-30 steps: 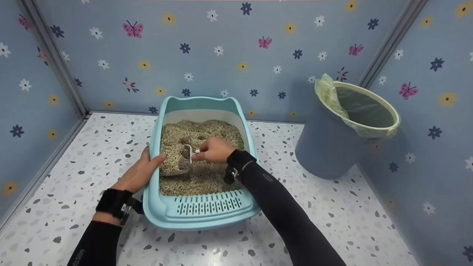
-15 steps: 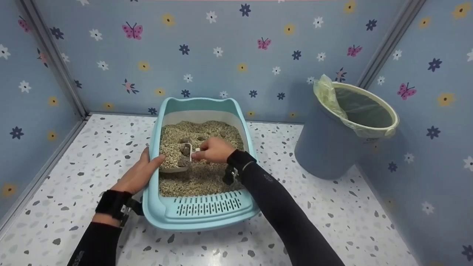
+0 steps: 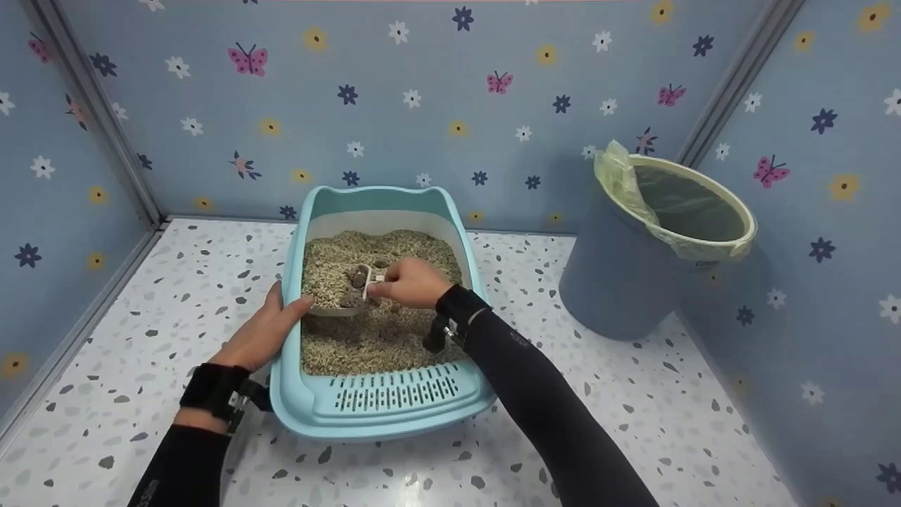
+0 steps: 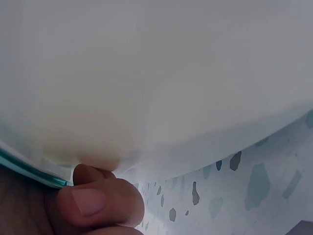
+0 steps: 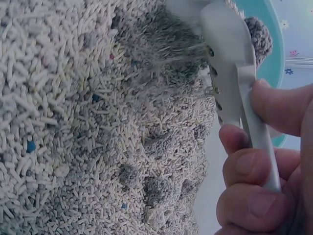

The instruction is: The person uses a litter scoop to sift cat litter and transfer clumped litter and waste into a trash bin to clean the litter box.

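Two hands at work on a light blue plastic litter tray with a slotted front step, sitting on the white speckled terrazzo floor close to the back wall.

Right hand: fingers and thumb curled tight around the handle of a white slotted plastic litter scoop, held over the middle of the tray. Right wrist view shows the scoop tilted, with grey clumps sitting in it and loose pellets falling through the slots. Scoop blade is just above the beige pellet litter; more grey clumps lie in the litter under it.

Left hand: lies on the tray's left rim, thumb over the inner edge, fingers down the outer wall. Left wrist view shows only one fingertip pressed against the pale tray wall, so the hold is a light clasp on the rim.

One grey-blue round plastic bin with a pale green bag liner stands to the right of the tray, well apart from it, in the corner. Flower-and-butterfly blue wallpaper covers all three walls.
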Demonstrator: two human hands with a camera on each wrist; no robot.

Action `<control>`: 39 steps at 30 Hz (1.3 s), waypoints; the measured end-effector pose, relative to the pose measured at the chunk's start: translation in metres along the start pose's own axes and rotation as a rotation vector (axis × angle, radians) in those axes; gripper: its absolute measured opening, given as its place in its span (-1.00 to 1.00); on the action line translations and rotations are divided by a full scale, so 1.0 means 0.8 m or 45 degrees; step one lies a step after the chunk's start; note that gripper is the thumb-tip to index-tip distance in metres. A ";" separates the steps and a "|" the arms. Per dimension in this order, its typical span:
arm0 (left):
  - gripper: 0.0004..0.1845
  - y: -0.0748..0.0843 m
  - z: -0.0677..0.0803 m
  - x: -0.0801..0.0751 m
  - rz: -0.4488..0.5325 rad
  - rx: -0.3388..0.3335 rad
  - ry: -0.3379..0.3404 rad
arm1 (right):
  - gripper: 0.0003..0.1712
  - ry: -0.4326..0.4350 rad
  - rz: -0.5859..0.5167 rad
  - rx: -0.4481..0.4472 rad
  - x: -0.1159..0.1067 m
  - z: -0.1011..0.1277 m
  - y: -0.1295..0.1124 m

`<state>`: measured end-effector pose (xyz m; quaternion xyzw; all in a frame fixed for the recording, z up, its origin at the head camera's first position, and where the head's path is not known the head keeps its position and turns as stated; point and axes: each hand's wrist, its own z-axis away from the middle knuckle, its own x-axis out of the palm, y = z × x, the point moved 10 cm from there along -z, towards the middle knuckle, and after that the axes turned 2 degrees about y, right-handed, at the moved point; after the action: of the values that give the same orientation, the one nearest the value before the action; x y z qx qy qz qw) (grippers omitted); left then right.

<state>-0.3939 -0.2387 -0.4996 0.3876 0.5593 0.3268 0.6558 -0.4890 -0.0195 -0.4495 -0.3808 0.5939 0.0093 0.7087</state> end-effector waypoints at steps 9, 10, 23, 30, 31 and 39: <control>0.19 0.000 -0.001 0.001 0.017 -0.007 -0.004 | -0.38 0.006 0.006 0.032 -0.014 0.013 0.001; 0.19 0.000 -0.001 0.001 0.017 -0.005 -0.002 | -0.38 0.008 -0.004 0.031 -0.016 0.015 0.002; 0.17 0.001 0.000 -0.001 0.022 0.013 0.009 | -0.31 0.145 -0.069 -0.013 -0.045 0.032 0.008; 0.18 0.000 0.001 0.001 0.043 -0.003 -0.011 | -0.29 0.184 -0.120 -0.018 -0.052 0.042 -0.001; 0.18 0.001 0.001 0.001 0.044 -0.003 -0.013 | -0.29 0.191 -0.128 -0.015 -0.053 0.044 -0.002; 0.18 0.000 0.000 0.001 0.039 0.003 -0.009 | -0.33 0.228 -0.137 0.066 -0.061 0.054 0.004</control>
<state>-0.3935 -0.2385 -0.4999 0.3981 0.5514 0.3346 0.6523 -0.4692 0.0280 -0.4095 -0.3930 0.6335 -0.0784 0.6618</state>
